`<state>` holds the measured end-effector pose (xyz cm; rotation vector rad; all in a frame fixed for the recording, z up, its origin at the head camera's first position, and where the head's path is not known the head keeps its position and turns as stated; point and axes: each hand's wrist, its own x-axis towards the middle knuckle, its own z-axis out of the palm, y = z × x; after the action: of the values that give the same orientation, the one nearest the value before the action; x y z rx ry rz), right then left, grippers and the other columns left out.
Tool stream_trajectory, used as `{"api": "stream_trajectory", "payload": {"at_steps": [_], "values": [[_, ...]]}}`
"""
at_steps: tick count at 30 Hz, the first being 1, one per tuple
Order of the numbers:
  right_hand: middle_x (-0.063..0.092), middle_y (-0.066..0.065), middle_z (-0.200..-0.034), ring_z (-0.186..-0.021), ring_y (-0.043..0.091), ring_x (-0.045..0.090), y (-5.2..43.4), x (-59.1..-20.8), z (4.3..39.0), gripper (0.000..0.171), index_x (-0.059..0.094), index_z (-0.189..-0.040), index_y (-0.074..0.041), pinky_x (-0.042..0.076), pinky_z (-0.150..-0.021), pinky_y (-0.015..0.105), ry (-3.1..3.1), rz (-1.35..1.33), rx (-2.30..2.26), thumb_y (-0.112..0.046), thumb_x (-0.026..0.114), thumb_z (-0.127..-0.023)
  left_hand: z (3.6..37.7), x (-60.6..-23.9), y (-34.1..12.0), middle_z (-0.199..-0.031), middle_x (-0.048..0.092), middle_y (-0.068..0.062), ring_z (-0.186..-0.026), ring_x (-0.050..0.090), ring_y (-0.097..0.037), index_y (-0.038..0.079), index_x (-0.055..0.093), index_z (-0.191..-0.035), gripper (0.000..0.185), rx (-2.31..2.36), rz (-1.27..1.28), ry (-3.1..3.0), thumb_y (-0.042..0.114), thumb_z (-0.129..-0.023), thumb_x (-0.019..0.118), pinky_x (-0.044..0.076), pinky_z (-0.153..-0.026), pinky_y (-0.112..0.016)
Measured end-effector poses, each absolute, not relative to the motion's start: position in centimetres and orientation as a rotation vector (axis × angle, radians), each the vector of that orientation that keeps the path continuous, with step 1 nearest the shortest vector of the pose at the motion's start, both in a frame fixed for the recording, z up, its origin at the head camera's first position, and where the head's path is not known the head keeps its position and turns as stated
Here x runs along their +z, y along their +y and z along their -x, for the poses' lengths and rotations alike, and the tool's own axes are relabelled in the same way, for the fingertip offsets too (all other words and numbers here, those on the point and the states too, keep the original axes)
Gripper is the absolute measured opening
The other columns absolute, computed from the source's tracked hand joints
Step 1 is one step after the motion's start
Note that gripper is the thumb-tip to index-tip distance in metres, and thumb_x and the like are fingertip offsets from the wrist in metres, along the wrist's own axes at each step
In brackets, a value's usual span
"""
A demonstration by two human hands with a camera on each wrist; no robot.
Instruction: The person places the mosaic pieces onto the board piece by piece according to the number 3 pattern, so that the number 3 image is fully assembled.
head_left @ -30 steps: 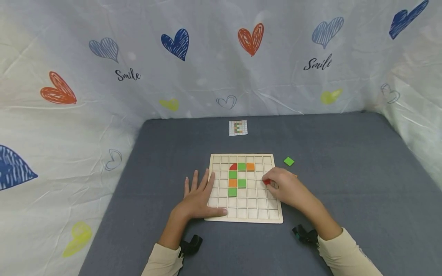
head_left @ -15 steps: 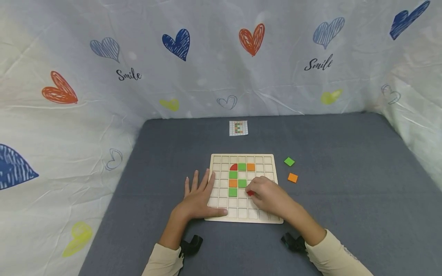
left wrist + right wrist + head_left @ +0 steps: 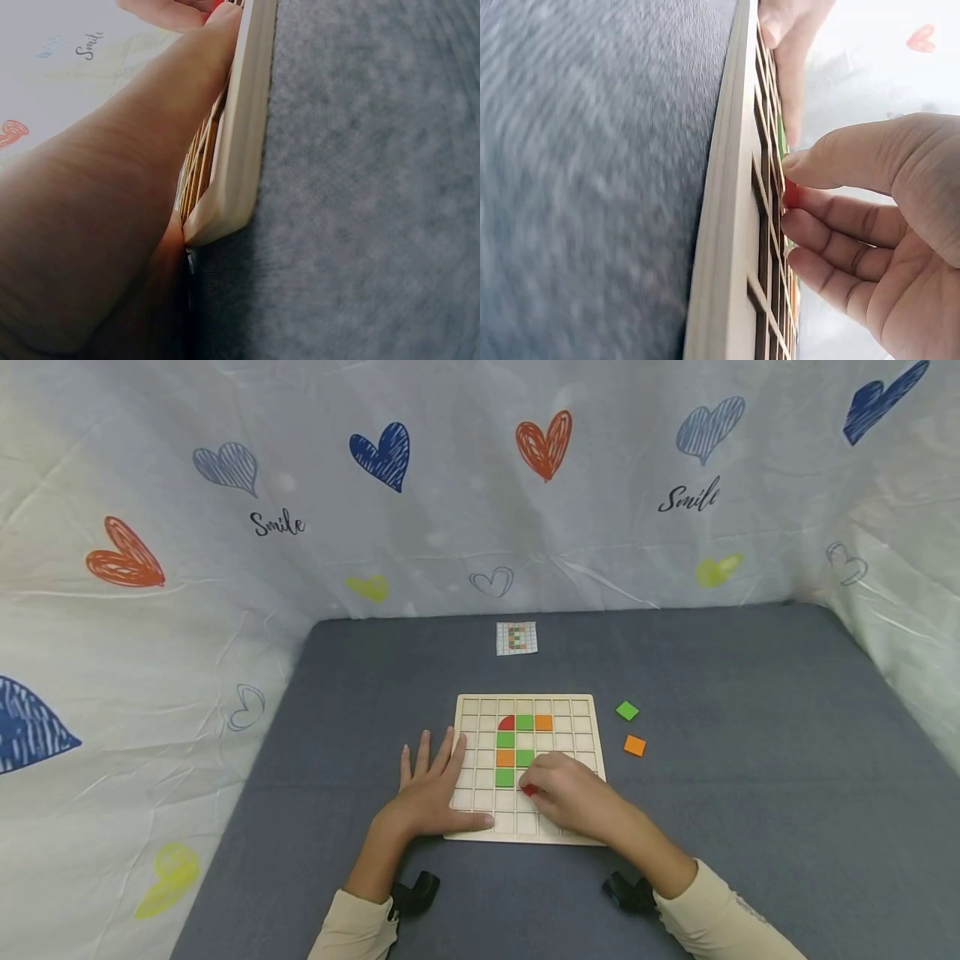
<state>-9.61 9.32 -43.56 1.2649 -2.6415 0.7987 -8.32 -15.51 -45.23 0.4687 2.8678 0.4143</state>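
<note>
A wooden grid board [image 3: 570, 827] lies on the grey tabletop with several coloured tiles set in its cells: a red rounded tile [image 3: 507, 723], an orange tile [image 3: 506, 758] and green tiles [image 3: 505, 777] among them. My left hand [image 3: 429, 795] rests spread on the board's left edge, thumb along the near left corner. Between thumb and fingers, my right hand [image 3: 572, 793] pinches a small red tile [image 3: 791, 193] low over the cells right of the lowest green tile. The fingers mostly cover this red tile in the head view, so its shape is hidden.
Right of the board lie a loose green tile [image 3: 627, 711] and a loose orange tile [image 3: 634, 745]. Beyond the board is a small printed card [image 3: 517, 638] with a coloured grid pattern. A white curtain [image 3: 450, 527] with hearts hangs behind the table.
My right hand has carried the red tile leftward and nearer across the board, from its right side to beside the lowest green tile. The left hand stays put.
</note>
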Motion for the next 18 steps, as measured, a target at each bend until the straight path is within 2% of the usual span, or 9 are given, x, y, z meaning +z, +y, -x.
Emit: {"api": "stream_trajectory", "payload": {"at_steps": [8,18], "values": [[0.060,-0.007,-0.081,-0.075,0.008,0.050,8.4,-43.6,9.1,0.011,0.070,-0.085,-0.014,0.043,-0.071,0.023,-2.648,-1.329,0.785,-0.007,0.065,-0.078,8.3,-45.3,-15.6,-0.150,-0.008,-0.003,-0.132,-0.015,-0.033,0.018,0.000,-0.146,0.119,0.429,-0.470,2.855,0.083,-0.059,0.049,-0.008,-0.099,-0.058],[0.059,-0.007,-0.084,-0.078,0.008,0.050,8.0,-43.5,9.0,0.010,0.069,-0.085,-0.014,0.043,-0.071,0.023,-2.606,-1.352,0.781,-0.007,0.067,-0.078,8.4,-45.7,-15.6,-0.151,-0.008,-0.003,-0.132,-0.016,-0.034,0.018,0.000,-0.146,0.119,0.439,-0.479,2.864,0.084,-0.059,0.048,-0.010,-0.098,-0.058]]}}
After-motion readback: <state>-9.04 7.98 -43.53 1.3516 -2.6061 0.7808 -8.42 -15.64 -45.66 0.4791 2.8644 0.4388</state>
